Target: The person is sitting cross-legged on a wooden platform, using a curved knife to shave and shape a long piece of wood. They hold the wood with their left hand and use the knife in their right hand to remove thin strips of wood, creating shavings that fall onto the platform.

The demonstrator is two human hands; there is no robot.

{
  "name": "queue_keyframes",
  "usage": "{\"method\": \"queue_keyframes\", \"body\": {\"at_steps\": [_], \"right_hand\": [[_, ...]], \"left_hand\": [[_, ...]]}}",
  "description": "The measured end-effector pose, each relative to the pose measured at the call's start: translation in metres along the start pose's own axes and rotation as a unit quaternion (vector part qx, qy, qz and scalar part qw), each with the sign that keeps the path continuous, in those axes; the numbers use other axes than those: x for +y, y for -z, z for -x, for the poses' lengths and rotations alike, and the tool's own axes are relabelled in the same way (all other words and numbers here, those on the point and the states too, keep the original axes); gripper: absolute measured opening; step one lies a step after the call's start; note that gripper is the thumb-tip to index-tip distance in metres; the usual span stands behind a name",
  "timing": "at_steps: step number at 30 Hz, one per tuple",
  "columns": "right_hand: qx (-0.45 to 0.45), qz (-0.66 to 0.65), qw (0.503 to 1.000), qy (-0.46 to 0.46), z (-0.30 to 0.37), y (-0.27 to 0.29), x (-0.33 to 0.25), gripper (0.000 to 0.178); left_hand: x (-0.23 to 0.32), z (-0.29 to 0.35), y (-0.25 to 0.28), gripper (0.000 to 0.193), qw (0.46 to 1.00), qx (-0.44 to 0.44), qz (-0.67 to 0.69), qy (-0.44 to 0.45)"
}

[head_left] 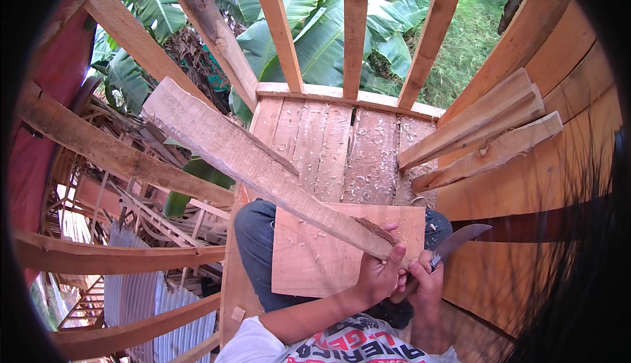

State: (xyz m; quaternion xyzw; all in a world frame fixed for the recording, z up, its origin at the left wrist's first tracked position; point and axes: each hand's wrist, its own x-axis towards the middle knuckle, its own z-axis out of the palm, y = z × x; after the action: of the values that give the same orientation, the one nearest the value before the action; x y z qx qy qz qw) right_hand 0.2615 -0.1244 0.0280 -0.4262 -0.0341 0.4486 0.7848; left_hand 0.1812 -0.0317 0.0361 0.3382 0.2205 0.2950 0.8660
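Note:
A long rough wooden plank [243,166] slants from upper left down to my lap. My left hand [381,274] is closed round its narrow lower end, where a strip of dark bark shows on the edge. Close beside it, my right hand [426,281] grips a knife [461,238], its curved blade pointing up and to the right, away from the plank. Most of the knife's handle is hidden by my fingers. Across my thighs lies a flat square board [309,264] with a few shavings on it, under the plank's lower part.
Wood shavings cover the plank floor [322,146] ahead. Cut wood pieces [486,149] lean against the wooden wall [513,198] on the right. Wooden slats [355,34] form a railing in front, with banana leaves beyond. More rails [125,258] run along the left.

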Motion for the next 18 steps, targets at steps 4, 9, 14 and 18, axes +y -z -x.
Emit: {"method": "queue_keyframes", "body": {"at_steps": [4, 9, 14, 18], "right_hand": [[-0.013, 0.081, 0.996, 0.03, -0.007, 0.012, -0.006, 0.035], [-0.088, 0.091, 0.986, 0.11, -0.024, 0.029, -0.018, 0.036], [-0.115, 0.1, 0.976, 0.155, -0.043, 0.043, -0.025, 0.031], [-0.119, 0.121, 0.976, 0.139, -0.052, 0.045, -0.034, 0.03]], "left_hand": [[-0.007, -0.005, 0.002, 0.039, 0.993, -0.014, -0.071, -0.094], [-0.025, -0.003, 0.018, 0.05, 0.969, -0.033, -0.206, -0.132], [-0.021, 0.013, 0.023, 0.058, 0.968, -0.059, -0.238, -0.044], [-0.035, 0.026, 0.024, 0.056, 0.981, -0.049, -0.184, 0.043]]}}
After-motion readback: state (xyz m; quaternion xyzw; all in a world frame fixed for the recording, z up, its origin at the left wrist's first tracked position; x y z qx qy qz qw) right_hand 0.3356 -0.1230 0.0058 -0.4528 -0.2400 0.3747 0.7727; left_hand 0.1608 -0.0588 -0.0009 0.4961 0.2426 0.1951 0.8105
